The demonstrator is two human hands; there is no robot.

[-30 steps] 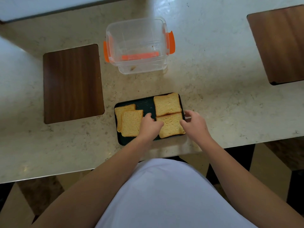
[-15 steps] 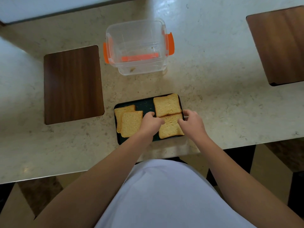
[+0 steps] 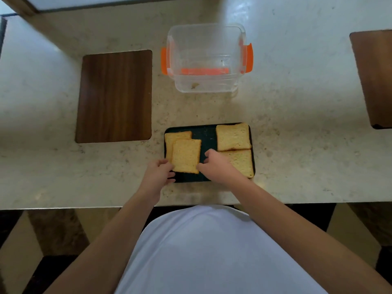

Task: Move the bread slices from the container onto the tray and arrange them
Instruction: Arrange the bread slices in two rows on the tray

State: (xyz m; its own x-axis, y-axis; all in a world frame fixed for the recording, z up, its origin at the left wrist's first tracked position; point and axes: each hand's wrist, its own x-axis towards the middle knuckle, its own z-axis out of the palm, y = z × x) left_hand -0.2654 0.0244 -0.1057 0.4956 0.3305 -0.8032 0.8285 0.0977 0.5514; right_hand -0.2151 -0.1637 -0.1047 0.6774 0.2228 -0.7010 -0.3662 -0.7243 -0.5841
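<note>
A dark tray (image 3: 207, 134) lies near the counter's front edge with several bread slices on it. The back right slice (image 3: 233, 136) overlaps the front right slice (image 3: 241, 162). The front left slice (image 3: 186, 155) lies on top of the back left slice (image 3: 177, 135). My left hand (image 3: 158, 175) pinches the front left slice's lower left corner at the tray's left edge. My right hand (image 3: 214, 166) has its fingertips on that slice's lower right corner. The clear container (image 3: 205, 58) with orange clips stands behind the tray, holding only a crumb.
A brown wooden board (image 3: 114, 96) lies on the marble counter left of the container. Another wooden board (image 3: 375, 77) is at the far right edge. The counter's front edge runs just below the tray.
Both hands have moved left, from the front right slice to the front left slice. The right-hand slices stay where they were.
</note>
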